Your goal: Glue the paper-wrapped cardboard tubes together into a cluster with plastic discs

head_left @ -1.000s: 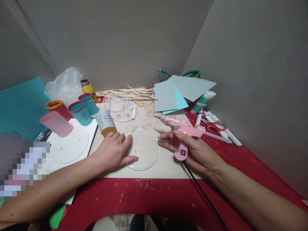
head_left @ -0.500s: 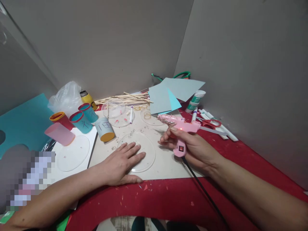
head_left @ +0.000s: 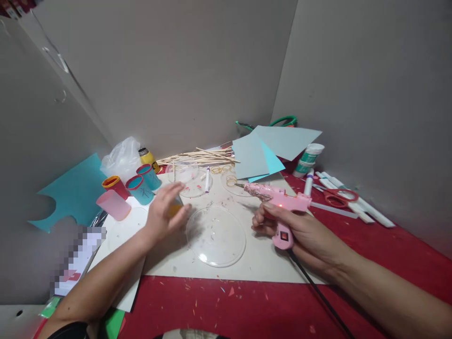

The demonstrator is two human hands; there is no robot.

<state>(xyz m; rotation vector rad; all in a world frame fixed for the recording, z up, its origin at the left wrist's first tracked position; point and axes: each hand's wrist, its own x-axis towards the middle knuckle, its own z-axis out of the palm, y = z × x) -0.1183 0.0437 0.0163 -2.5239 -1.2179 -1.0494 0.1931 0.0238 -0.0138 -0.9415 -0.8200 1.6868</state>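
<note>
My right hand (head_left: 298,223) is wrapped round the handle of a pink hot glue gun (head_left: 278,197), its nozzle pointing left and a black cord (head_left: 318,289) trailing below. Above the left part of the white board, my left hand (head_left: 165,212) is open, thumb and fingers apart. Beneath it lies a grey cylinder with a yellow end (head_left: 175,207), mostly hidden; whether the fingers touch it I cannot tell. Between my hands sits a round clear plastic lid (head_left: 216,249) with a few small marks on it.
Left stand blue cups (head_left: 140,192), a red cup with a yellow rim (head_left: 118,188) and a tilted pink cup (head_left: 115,205). Wooden sticks (head_left: 201,155) and grey card sheets (head_left: 250,157) lie behind. Red scissors (head_left: 341,197) and white markers (head_left: 374,212) are at the right.
My left hand has lifted off the clear lid and moved left over the grey cylinder. My right hand still holds the glue gun. The camera view has shifted.
</note>
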